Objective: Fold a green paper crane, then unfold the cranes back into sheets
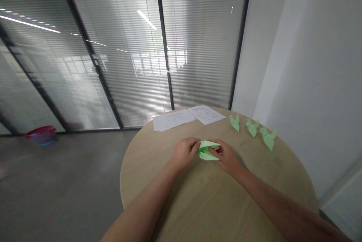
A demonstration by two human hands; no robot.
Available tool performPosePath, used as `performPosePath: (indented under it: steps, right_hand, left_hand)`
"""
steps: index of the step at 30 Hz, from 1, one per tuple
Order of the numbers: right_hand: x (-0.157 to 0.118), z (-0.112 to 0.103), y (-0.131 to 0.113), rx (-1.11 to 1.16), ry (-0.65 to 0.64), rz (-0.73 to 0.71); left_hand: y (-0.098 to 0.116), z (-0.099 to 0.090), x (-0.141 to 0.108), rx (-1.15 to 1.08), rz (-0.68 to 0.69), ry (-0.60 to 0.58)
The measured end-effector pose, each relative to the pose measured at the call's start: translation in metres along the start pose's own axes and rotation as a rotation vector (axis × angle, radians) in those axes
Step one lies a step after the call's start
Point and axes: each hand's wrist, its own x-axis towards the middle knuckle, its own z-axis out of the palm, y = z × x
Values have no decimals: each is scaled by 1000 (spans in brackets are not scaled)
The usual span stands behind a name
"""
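Green origami paper (206,150) is sitting between both hands, over the middle of the round wooden table (203,200). From my end I'm not able to tell whether it's touching the tabletop.

Grip, as I'm reading it: left hand (185,154) is pinching the left end, thumb on top, other fingers curling behind. Right hand (227,157) is holding the right side, thumb reaching into the opening, fingers mostly hiding behind the paper. So both are grasping the same piece, neither hanging free.

Progress: I'm seeing a partly folded piece. Two long edges are standing apart, leaving a pocket gaping between them, so some creasing looks done. No wings or head are showing on it. I'm judging this one mid-fold: shaping is lacking, and the pocket isn't lying flat. I'm not making out individual creases at this resolution.

For reference, three green paper birds (252,130) are standing in a row near the table's right edge, well apart from the hands; I'm counting those as complete by their look. Printed sheets (175,120) are lying at the far edge, nothing touching them. Hands are working clear of both.
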Motion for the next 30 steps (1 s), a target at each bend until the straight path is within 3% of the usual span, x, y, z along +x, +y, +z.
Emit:
performPosePath:
  steps: [7,12,21,30]
  right_hand:
    - [2,-3,-2,-15,-19,-31]
    - [1,-1,-1,-26,58,-17]
    - [1,-2,1,-38,121,-24]
    - [-2,4,-10,6,84,-53]
  left_hand:
    - [-6,-1,1,-91,-74,-4]
    - [-7,-1,1,-135,-85,5]
    - [3,-4,-6,-81,103,-56]
    - [9,2,-6,24,108,-89]
